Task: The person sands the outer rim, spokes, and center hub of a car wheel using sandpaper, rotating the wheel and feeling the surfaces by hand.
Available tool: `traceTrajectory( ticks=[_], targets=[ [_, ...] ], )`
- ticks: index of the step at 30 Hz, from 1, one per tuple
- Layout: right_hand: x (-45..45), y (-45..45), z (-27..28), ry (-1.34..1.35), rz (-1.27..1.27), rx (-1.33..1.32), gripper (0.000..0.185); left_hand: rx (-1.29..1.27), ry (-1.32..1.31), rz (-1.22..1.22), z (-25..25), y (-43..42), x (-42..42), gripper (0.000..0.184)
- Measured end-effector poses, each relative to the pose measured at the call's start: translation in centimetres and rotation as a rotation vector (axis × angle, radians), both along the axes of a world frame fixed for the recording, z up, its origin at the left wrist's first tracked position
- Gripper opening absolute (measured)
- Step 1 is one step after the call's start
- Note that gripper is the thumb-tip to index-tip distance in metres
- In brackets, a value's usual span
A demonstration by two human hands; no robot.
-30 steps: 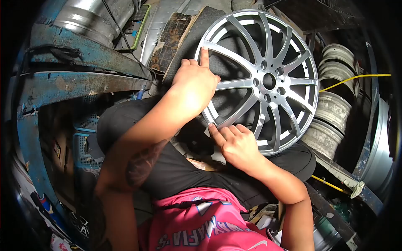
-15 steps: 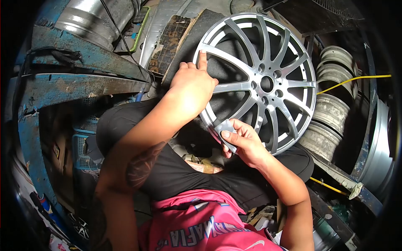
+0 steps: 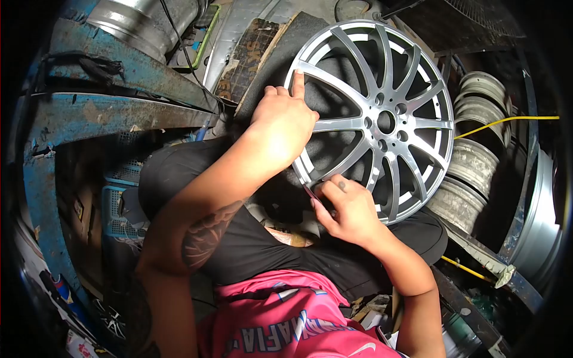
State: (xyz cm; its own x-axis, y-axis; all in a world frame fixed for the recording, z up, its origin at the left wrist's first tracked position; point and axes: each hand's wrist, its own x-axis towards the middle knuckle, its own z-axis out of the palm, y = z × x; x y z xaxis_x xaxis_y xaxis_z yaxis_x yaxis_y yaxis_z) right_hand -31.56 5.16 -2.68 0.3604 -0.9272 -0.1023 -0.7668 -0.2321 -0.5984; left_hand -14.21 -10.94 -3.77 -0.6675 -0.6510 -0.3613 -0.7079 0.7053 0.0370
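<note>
A silver multi-spoke alloy wheel (image 3: pixel 373 128) leans over my lap, its hub face toward me. My left hand (image 3: pixel 283 113) grips its left edge, the index finger stretched along the rim toward a spoke end and the other fingers bent over the edge. At the lower left of the rim is my right hand (image 3: pixel 351 209), back turned up, fingers closed and pressed against the rim. It holds a folded piece of grey sandpaper, which is now almost wholly hidden under the fingers.
Behind the wheel lies a dark padded board (image 3: pixel 253 56). Blue rusty metal beams (image 3: pixel 119 116) stand at left, near a blue plastic basket (image 3: pixel 116 209). Several worn rims (image 3: pixel 471 161) are stacked at right, with a yellow cable (image 3: pixel 507 119) crossing them.
My right hand has turned over from showing the grey sandpaper to pressing down at the rim's lower left. My left hand keeps its place on the wheel; the whole view has shifted slightly.
</note>
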Motion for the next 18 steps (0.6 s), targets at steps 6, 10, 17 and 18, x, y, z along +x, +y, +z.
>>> traceTrajectory(
  ticks=[6, 10, 17, 18],
  targets=[
    [0.3, 0.2, -1.1, 0.123, 0.132, -0.191, 0.036, -0.021, 0.011, 0.003, -0.2, 0.3, 0.0, 0.038],
    [0.3, -0.1, -1.0, 0.231, 0.216, -0.219, 0.043, -0.050, -0.006, 0.000, -0.3, 0.4, 0.0, 0.037],
    [0.9, -0.6, -1.4, 0.226, 0.216, -0.214, 0.039, -0.080, 0.022, 0.001, -0.8, 0.4, 0.2, 0.036],
    [0.9, -0.6, -1.8, 0.215, 0.215, -0.225, 0.038, -0.086, 0.030, -0.005, -0.9, 0.4, 0.4, 0.036]
  ],
)
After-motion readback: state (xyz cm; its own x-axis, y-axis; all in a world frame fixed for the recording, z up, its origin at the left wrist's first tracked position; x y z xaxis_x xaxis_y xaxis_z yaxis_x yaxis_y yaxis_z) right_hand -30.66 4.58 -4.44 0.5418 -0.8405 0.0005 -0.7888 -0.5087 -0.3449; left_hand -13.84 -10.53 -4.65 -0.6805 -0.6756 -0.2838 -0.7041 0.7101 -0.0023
